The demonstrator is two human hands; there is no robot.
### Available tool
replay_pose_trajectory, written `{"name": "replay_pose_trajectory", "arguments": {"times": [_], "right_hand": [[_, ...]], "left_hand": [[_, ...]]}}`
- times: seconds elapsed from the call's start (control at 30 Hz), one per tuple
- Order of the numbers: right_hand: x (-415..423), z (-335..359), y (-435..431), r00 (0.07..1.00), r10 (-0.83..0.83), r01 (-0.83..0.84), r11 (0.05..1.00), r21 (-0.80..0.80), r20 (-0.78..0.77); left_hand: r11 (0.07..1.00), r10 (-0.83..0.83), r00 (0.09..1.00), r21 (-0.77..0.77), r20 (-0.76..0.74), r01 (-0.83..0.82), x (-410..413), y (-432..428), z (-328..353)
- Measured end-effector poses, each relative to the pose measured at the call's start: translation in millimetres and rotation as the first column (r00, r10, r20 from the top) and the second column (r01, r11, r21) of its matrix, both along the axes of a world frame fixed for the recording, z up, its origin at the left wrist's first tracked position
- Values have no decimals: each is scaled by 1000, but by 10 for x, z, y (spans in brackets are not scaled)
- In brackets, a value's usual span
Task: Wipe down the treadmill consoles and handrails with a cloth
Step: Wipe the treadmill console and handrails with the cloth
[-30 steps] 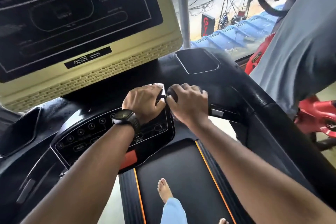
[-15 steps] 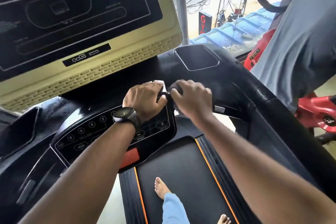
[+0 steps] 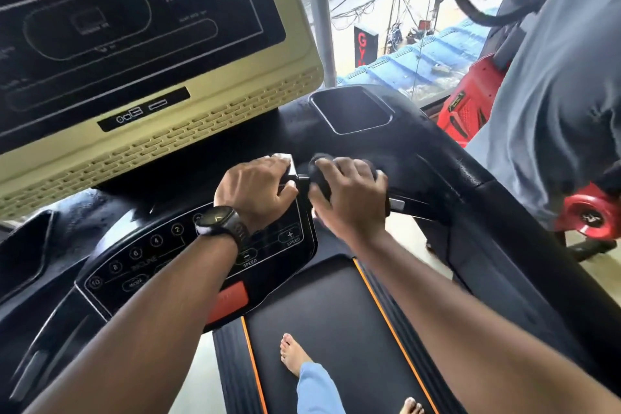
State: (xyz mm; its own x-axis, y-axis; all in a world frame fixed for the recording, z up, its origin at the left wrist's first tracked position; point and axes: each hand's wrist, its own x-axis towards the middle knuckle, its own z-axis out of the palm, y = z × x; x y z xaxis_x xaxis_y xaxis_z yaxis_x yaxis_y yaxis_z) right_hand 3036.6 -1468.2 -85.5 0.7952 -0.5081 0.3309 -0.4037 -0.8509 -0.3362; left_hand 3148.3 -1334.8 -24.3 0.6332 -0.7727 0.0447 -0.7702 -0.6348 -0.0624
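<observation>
A black treadmill [image 3: 437, 158] fills the view, topped by a big dark screen [image 3: 134, 20] in a cream frame with a slotted strip along its lower edge. At the right stands a second person in a grey shirt [image 3: 554, 94], with a red machine [image 3: 470, 107] beside them and a window [image 3: 386, 10] onto a street behind. The belt [image 3: 336, 329], edged in orange, runs down the lower middle of the view. Below the screen sits a glossy button panel [image 3: 161, 255] with numbered incline keys and speed keys, and to its upper right a shallow square tray [image 3: 353, 109] is sunk into the console.

The two hands meet just above the panel's right end. The left hand [image 3: 255, 188] has its grip closed over a short handle [image 3: 284, 158] with a silver top, fingers curled across it and thumb below. The right hand [image 3: 353, 202], almost touching the left, has its grip closed round a dark cloth [image 3: 317, 175], which is bunched under the fingers and pressed on the handle next to the first; only a rounded lump of cloth shows past the knuckles.

A dark watch [image 3: 218, 223] sits on the left wrist. A red button [image 3: 230, 302] lies at the panel's lower edge, partly behind the left forearm. A bare foot [image 3: 294, 356] stands on the belt
</observation>
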Motion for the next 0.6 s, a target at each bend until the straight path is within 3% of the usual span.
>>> {"name": "replay_pose_trajectory", "arguments": {"times": [0.1, 0.13, 0.17, 0.27, 0.33, 0.37, 0.4, 0.47, 0.5, 0.53, 0.6], "right_hand": [[307, 315, -399, 976, 156, -78, 901, 428, -150], [359, 336, -481, 968, 182, -75, 869, 490, -174], [344, 325, -464, 968, 187, -80, 865, 495, -170], [43, 81, -108, 999, -36, 38, 991, 126, -24], [-51, 33, 41, 999, -46, 46, 999, 27, -5], [38, 102, -65, 999, 6, -3, 996, 86, -32], [142, 255, -223, 992, 59, -29, 968, 248, -113], [351, 454, -548, 933, 247, -64, 832, 551, -264], [392, 481, -594, 909, 287, -52, 798, 601, -302], [385, 458, -550, 914, 271, -50, 813, 580, -301], [267, 292, -302, 986, 22, 27, 957, 288, -163]], "left_hand": [[1000, 0, 1000, 7, 2, 0, 3, -18, 15], [1000, 4, 1000, 8, 1, -4, -5, -15, 15], [1000, 5, 1000, 9, 3, -5, -10, -12, 11], [1000, 2, 1000, 1, 3, -2, -3, -20, 15], [1000, 3, 1000, -2, 13, -3, 1, -14, 8], [1000, 3, 1000, 2, 15, -3, -1, -15, 9], [1000, 2, 1000, 10, 12, -2, -4, -23, 18], [1000, 6, 1000, 25, 2, -6, -13, -26, 30], [1000, 8, 1000, 25, 1, -8, -15, -22, 28], [1000, 9, 1000, 23, 0, -9, -13, -22, 28], [1000, 13, 1000, 21, 0, -13, -7, -28, 27]]}}
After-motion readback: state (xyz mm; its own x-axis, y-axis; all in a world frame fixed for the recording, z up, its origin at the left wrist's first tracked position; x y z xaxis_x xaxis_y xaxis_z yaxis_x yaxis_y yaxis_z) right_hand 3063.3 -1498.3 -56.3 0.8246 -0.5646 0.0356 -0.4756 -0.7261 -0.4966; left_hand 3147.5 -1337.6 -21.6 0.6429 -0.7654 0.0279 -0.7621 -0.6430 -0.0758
